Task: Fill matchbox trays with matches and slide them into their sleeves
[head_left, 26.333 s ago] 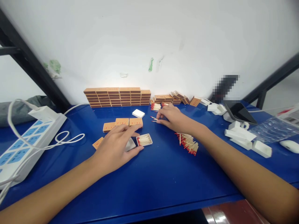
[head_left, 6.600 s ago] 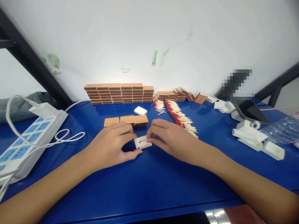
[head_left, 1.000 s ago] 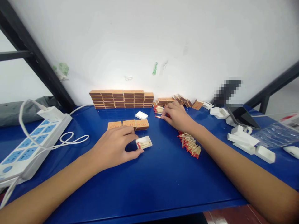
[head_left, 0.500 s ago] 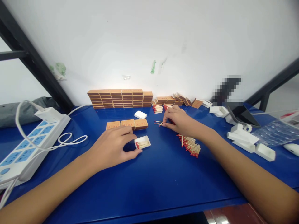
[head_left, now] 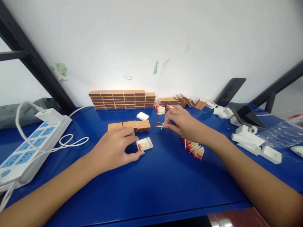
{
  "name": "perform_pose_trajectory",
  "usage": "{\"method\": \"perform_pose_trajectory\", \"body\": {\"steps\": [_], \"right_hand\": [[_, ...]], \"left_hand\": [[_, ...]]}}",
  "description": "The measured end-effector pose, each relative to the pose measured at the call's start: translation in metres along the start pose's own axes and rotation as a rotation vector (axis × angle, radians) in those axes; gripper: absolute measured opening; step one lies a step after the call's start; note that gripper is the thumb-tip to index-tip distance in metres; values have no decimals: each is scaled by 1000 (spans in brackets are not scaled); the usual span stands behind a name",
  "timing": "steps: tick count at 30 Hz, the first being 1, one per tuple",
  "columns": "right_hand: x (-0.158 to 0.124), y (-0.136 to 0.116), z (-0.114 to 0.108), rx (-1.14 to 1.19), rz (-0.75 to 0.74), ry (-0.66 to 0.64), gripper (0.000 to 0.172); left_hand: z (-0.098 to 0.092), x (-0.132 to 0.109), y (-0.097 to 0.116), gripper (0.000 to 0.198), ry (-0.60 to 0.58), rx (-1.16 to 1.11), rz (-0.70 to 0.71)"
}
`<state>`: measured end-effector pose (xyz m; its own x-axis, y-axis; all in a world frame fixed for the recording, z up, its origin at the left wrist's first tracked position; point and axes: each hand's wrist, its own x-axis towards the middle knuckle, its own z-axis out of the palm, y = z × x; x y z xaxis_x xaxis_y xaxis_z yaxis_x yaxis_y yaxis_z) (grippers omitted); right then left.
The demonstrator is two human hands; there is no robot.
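Note:
My left hand (head_left: 119, 146) holds the left end of a white matchbox tray (head_left: 151, 142) on the blue table, thumb at the near side and fingers at the far side. Several red-headed matches (head_left: 145, 146) lie inside the tray along its near side. To the right, my right hand (head_left: 181, 121) pinches a few matches (head_left: 160, 125), their red heads jutting out leftward from the fingertips. A loose pile of matches (head_left: 194, 147) lies below my right wrist, which covers part of it. More matches (head_left: 160, 110) lie just beyond the right hand.
Matchboxes (head_left: 121, 100) stand stacked against the wall, with closed ones (head_left: 143, 125) behind my left hand. Behind them lies a white tray (head_left: 142, 116). Outer sleeves (head_left: 168, 101) sit at the back; empty trays (head_left: 248, 140) and a phone (head_left: 247, 115) are right, a power strip (head_left: 35, 145) left.
Both hands stay almost where they were. The matches at my right fingertips have shifted slightly in angle, and the view has moved a little.

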<state>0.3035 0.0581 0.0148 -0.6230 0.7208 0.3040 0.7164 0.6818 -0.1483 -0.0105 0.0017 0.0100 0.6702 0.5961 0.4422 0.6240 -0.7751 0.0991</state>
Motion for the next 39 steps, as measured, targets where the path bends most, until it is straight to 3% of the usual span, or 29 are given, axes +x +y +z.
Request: {"method": "perform_pose_trajectory", "body": {"steps": [5, 11, 20, 33, 39], "right_hand": [[0, -37, -8, -20, -108, 84, 22], [0, -68, -4, -68, -189, 67, 21], [-1, -76, 20, -152, -250, 93, 16], [0, -79, 16, -199, -242, 42, 20], [-1, -78, 17, -59, -234, 61, 22]], "left_hand": [[1, 0, 0, 23, 6, -5, -5], [1, -1, -1, 24, -1, 2, -4], [1, 0, 2, 20, 6, 7, 17], [1, -2, 0, 23, 6, 1, 30], [2, -1, 1, 22, 20, 0, 38]]}}
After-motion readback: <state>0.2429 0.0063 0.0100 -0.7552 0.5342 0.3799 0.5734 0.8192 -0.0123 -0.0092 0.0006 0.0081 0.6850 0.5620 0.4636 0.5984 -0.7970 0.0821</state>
